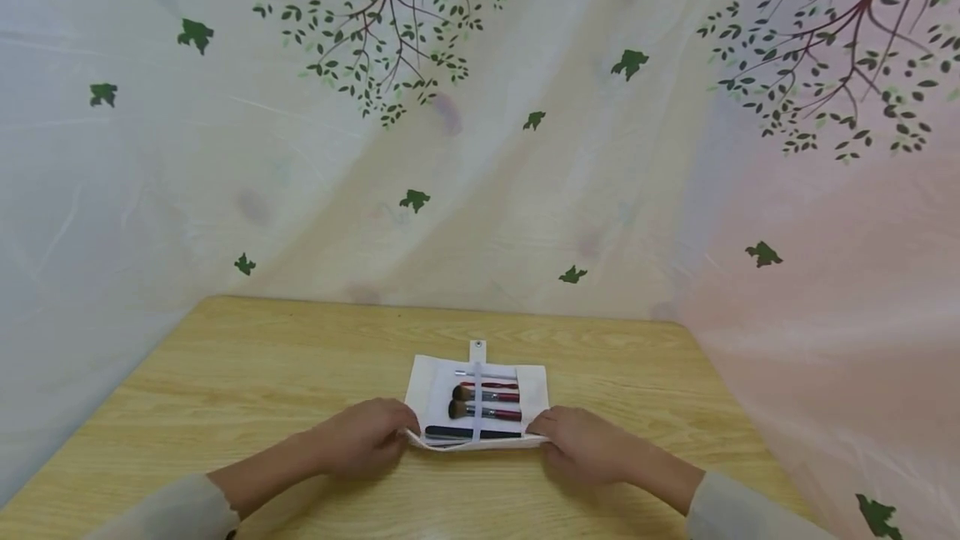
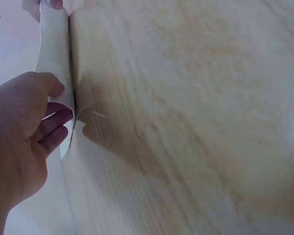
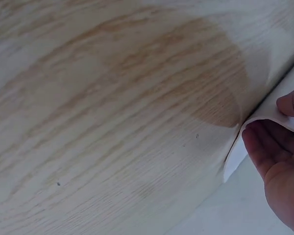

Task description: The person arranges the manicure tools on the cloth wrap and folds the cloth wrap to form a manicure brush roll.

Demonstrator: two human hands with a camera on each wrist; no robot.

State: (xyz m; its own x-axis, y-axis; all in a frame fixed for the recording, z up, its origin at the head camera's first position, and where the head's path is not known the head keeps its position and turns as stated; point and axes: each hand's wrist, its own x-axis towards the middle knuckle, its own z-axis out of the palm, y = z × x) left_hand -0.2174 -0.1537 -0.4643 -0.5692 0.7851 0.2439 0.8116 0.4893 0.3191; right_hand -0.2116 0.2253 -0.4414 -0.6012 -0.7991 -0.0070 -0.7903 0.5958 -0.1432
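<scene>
A white makeup brush roll [image 1: 532, 390] lies spread on the table, its near edge curled upward. Several makeup brushes [image 1: 487, 413] with dark bristles and red handles lie across it under a pale elastic strap [image 1: 477, 398]. A long black tool [image 1: 457, 432] sits along the near fold. My left hand [image 1: 371, 436] pinches the roll's near left corner, thumb on the outer face in the left wrist view. At the near right corner my right hand [image 1: 588, 444] grips the edge, with its fingers tucked under the fabric [image 3: 272, 110] in the right wrist view.
The wooden table [image 1: 262, 357] reaches back to a hanging curtain [image 1: 480, 190] printed with leaves and branches. A snap tab [image 1: 477, 348] sticks out from the roll's far edge. Light sleeves [image 1: 180, 507] cover both forearms.
</scene>
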